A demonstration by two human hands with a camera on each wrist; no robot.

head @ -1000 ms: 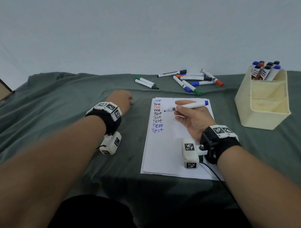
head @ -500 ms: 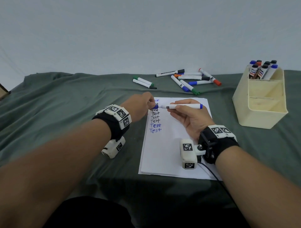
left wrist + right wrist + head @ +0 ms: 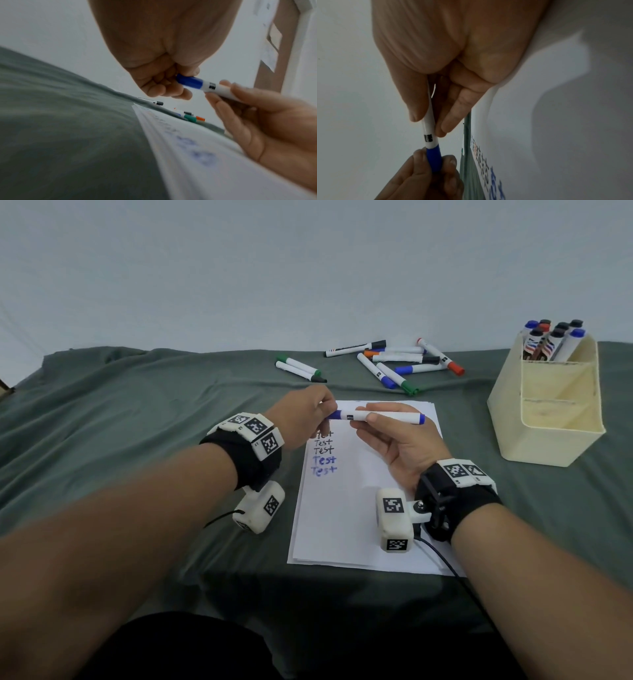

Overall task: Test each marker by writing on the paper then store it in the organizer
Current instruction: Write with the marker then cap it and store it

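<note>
Since half a second ago, the cap has gone fully onto the blue marker [image 3: 380, 416], and both of my hands have lifted it a little higher over the paper [image 3: 346, 508].

Nearest to me, my wrists carry white tagged camera blocks above the lower part of the sheet. My right hand [image 3: 400, 443] holds the white barrel level, thumb on top and fingers curled beneath; the right wrist view shows that pinch from below, with the little finger loose. My left hand [image 3: 301, 419] pinches the blue cap [image 3: 189, 81] at the marker's left end. From the head view the fingers hide most of it, but the left wrist view shows thumb and fingertip closed round the cap and the black label just past it.

Under the marker, the paper bears a column of "Test" lines, black above and two blue ones below; the top lines are hidden behind my left hand.

Farther off, loose markers [image 3: 397, 362] lie scattered on the green cloth [image 3: 137, 422] covering the desk. To the right stands the cream organizer [image 3: 548, 412], with capped markers upright in its far compartment.
</note>
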